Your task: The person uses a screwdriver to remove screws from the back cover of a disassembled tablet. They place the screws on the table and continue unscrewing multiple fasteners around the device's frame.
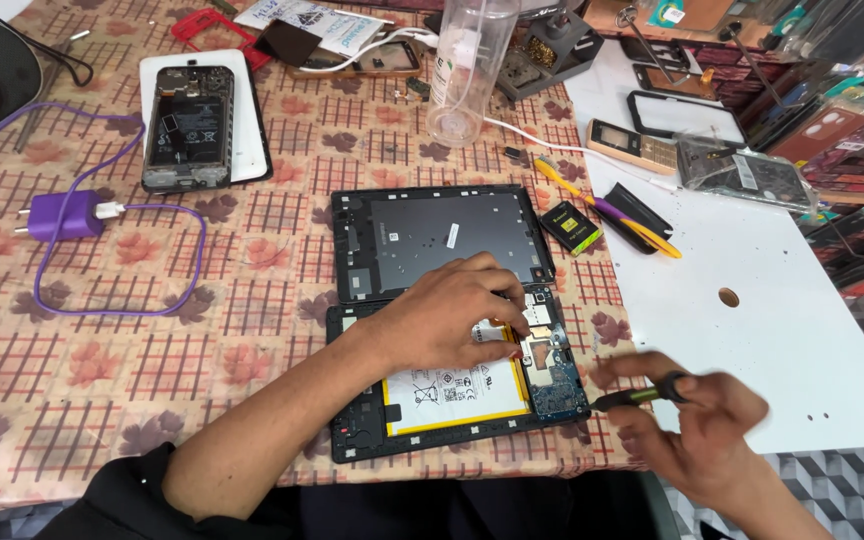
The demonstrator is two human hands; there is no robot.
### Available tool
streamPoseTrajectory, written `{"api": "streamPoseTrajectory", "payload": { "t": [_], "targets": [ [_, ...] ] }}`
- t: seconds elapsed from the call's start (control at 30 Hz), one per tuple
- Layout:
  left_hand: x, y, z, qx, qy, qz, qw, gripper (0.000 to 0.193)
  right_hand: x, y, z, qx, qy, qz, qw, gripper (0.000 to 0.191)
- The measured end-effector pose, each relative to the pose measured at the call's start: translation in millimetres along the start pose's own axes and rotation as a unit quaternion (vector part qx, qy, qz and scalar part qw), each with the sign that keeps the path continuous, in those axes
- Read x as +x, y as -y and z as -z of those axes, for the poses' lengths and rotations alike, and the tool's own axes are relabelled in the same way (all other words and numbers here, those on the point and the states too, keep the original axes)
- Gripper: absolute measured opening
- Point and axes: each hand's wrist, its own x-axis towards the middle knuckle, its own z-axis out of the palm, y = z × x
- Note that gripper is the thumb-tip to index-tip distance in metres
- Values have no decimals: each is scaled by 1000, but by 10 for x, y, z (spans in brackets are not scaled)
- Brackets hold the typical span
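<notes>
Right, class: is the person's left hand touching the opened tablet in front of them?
Touching. The head view shows the left hand resting flat on the opened tablet, its fingers pressed onto the parts beside the blue circuit board, no gap showing.

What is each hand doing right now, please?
Left hand: open, fingers pressing down on the opened tablet, holding nothing.
Right hand: closed around a small screwdriver beside the tablet's circuit board.
</notes>
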Motion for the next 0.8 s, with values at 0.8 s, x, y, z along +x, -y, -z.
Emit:
{"api": "streamPoseTrajectory", "payload": {
  "t": [0.8],
  "targets": [
    [9,34,-54,0,-10,-3,1000,28,183,33,42,185,-6,-53,981,62]
  ]
}}
